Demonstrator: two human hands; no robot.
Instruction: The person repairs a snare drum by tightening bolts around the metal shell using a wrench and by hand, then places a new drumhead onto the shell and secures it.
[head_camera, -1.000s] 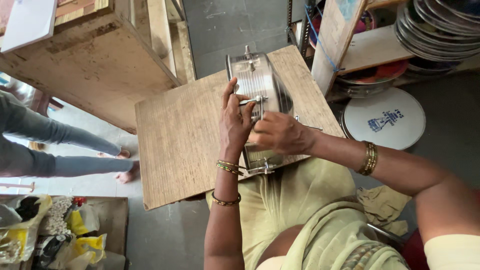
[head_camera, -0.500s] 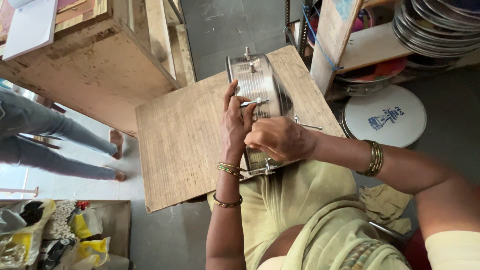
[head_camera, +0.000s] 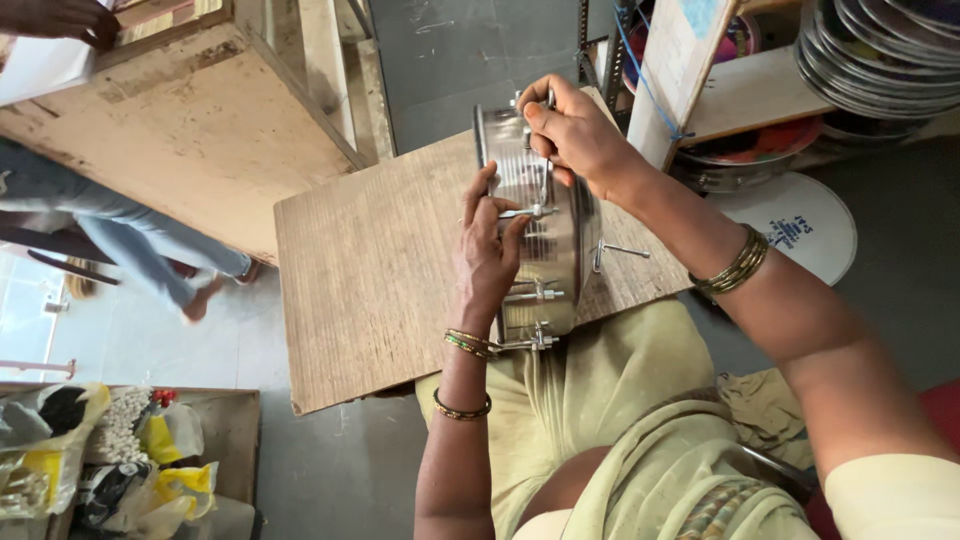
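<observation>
Steel drum shell (head_camera: 540, 225) standing on edge on plywood bench (head_camera: 370, 270) over the lap, left hand (head_camera: 487, 255) pressed flat against its side, fingers spread, right hand (head_camera: 572, 135) pinching a tuning rod at the top rim, stacked drum rims (head_camera: 880, 50) nearby

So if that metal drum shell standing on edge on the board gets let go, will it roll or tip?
Probably rolls: the drum shell stands on its round rim on the board. Left hand and right hand steady it. Polished metal, likely stiff and slippery.
</observation>
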